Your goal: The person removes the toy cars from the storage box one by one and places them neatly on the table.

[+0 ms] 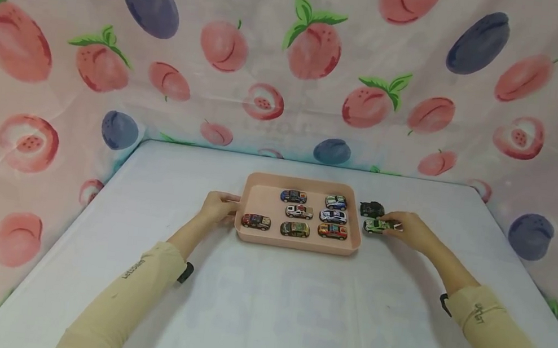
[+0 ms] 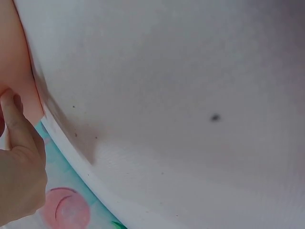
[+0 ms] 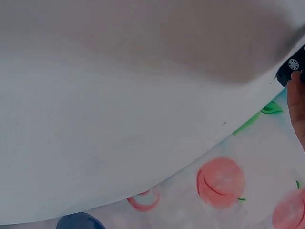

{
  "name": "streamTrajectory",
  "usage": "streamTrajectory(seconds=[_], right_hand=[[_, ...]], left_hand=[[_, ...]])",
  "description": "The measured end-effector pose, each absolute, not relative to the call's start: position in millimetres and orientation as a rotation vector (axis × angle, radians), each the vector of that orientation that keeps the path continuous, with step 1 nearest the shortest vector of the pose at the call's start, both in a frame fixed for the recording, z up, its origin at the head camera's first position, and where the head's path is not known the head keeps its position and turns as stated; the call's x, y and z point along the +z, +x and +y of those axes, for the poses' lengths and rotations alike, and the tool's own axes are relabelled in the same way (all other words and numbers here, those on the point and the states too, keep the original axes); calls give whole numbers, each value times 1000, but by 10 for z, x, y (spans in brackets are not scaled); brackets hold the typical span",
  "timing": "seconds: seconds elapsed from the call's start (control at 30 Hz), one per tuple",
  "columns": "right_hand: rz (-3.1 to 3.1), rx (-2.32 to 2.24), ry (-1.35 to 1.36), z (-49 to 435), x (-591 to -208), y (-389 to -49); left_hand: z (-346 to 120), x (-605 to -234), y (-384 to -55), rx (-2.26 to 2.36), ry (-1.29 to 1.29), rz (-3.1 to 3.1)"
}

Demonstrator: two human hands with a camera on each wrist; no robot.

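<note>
My left hand [image 1: 216,207] grips the left rim of a shallow peach-coloured tray [image 1: 297,244]; in the left wrist view its thumb lies against the tray wall [image 2: 14,57]. Several small toy cars sit in the tray, among them a white-and-blue one [image 1: 333,216], a red-and-yellow one [image 1: 332,231] and a dark red-marked one [image 1: 256,221] at the left. Just right of the tray, my right hand [image 1: 408,230] pinches a green toy car [image 1: 374,226] by its right end. Behind that stands a black toy car [image 1: 371,208], also outside the tray.
A white-covered table [image 1: 265,308] runs under everything. Fruit-printed cloth [image 1: 297,96] hangs along its back edge and both sides. The tray stands toward the back of the table.
</note>
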State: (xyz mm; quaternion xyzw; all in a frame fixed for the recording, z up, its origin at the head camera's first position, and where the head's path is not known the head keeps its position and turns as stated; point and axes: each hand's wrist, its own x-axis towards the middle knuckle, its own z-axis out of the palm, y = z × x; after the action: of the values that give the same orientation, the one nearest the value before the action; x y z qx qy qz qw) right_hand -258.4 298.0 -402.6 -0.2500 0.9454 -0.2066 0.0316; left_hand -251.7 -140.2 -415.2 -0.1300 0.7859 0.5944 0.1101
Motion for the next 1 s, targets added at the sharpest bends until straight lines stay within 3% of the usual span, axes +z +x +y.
streamTrajectory(seconds=[1.0], right_hand=[[2793,-689,-648,2941,-4137,-2642]], left_hand=[[-1420,-4149,-2533,1727,-396,2308]])
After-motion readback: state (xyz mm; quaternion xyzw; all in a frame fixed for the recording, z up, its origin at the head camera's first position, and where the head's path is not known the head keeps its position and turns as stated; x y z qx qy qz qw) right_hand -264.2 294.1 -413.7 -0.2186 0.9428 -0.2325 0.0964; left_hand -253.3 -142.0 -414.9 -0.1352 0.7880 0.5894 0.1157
